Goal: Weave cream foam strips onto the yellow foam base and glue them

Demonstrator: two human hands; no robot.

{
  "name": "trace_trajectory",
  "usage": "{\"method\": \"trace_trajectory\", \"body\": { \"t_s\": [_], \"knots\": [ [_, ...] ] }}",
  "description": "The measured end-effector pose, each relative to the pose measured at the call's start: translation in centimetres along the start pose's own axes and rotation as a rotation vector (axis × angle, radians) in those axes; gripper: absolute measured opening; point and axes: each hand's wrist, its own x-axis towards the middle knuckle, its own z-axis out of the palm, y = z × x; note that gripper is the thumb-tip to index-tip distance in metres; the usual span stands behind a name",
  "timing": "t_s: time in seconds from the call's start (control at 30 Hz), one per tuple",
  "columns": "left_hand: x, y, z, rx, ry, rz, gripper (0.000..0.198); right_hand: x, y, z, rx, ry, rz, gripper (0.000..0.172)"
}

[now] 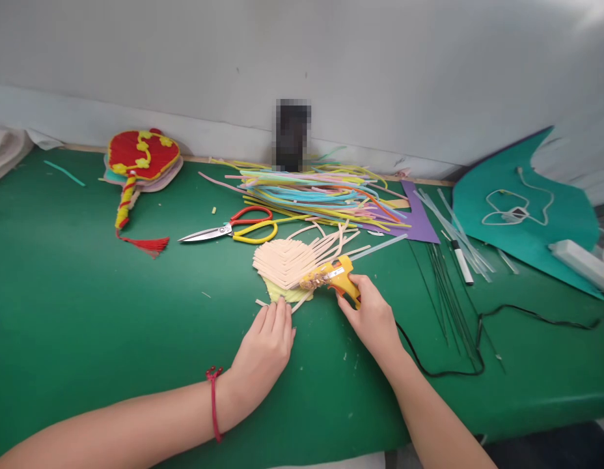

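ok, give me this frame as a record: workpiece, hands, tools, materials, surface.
workpiece: pale chevron panel, yellow-green layer beneath
left hand: fingertips at the workpiece's near edge
right hand: holding yellow glue gun, aimed at workpiece
scissors: red and yellow handles, left of strip bundle
strip bundle: multicoloured, beyond workpiece
fan-shaped piece: red, yellow-trimmed, tasselled, far left
table: green

Right grip (375,319) around yellow glue gun (340,272) — nozzle (309,281) at cream strips (280,260), left grip (265,342) just below, scissors (222,231) nearby
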Motion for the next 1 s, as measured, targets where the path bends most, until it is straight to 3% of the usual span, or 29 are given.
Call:
{"method": "trace_trajectory", "body": {
  "t_s": [1.0],
  "knots": [
    [0.0, 0.1, 0.2, 0.001, 0.026, -0.020, 0.035, 0.2, 2.1, -0.9, -0.086, 0.046, 0.128, 0.032]
  ]
}}
